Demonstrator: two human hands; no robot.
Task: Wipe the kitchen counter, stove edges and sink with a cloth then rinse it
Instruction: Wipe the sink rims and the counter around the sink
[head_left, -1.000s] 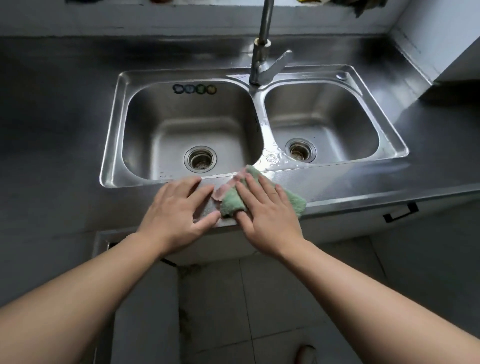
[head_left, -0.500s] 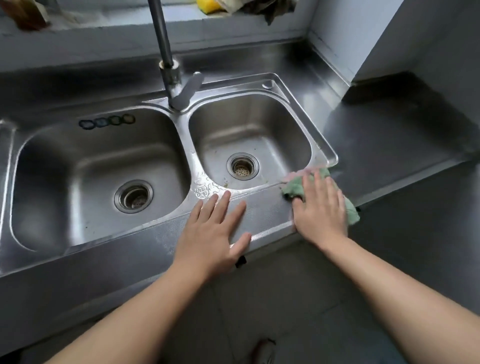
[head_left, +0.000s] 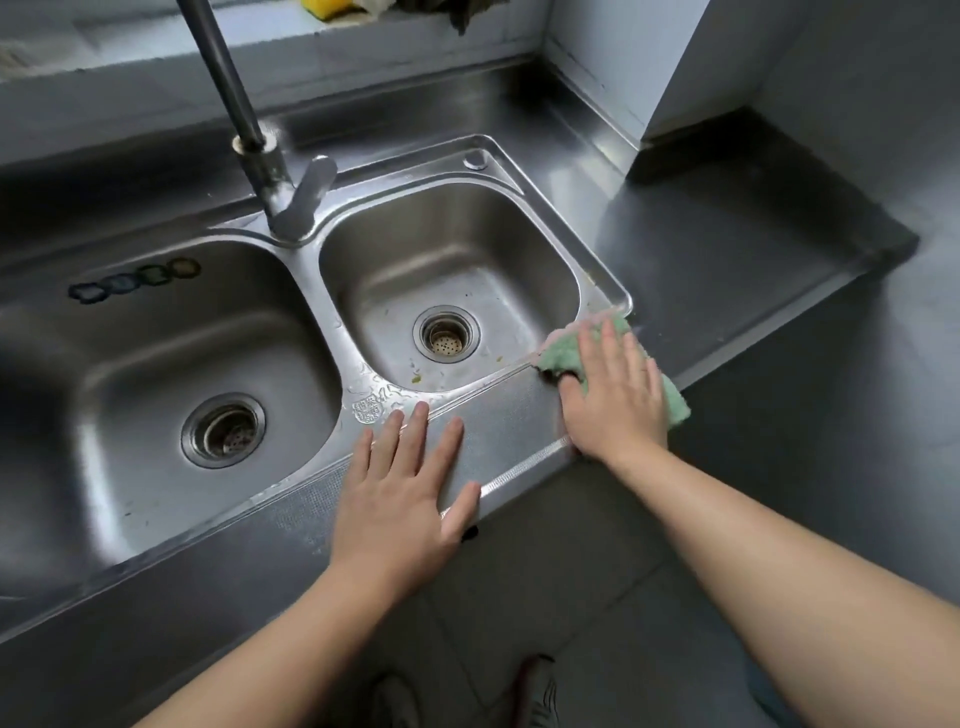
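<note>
One double-bowl stainless steel sink (head_left: 618, 296) sat in a grey stainless steel counter (head_left: 727, 249), with two basins: a larger left basin (head_left: 130, 364) and a smaller right basin (head_left: 457, 260). Each basin had one round drain strainer, two in all, the left drain (head_left: 223, 430) and the right drain (head_left: 447, 333). One tall chrome tap (head_left: 260, 150) rose from the rim between the basins, its single lever pointing toward the right basin. A row of four small coloured ring stickers (head_left: 136, 280) ran along the back wall of the left basin.

One green fluffy cloth with a pink edge (head_left: 563, 356) lay at the front right corner of the sink rim, partly on the counter. The right hand (head_left: 615, 395) pressed flat on it, fingers straight and slightly spread, the cloth showing on both sides of the hand. The left hand (head_left: 405, 493) rested flat on the front strip of the counter just before the right basin, fingers straight and spread, holding nothing.

Small yellowish specks dotted the right basin's floor. A pale ledge behind the counter carried one yellow sponge (head_left: 326, 8). Below the counter edge lay a grey tiled floor (head_left: 597, 571).
</note>
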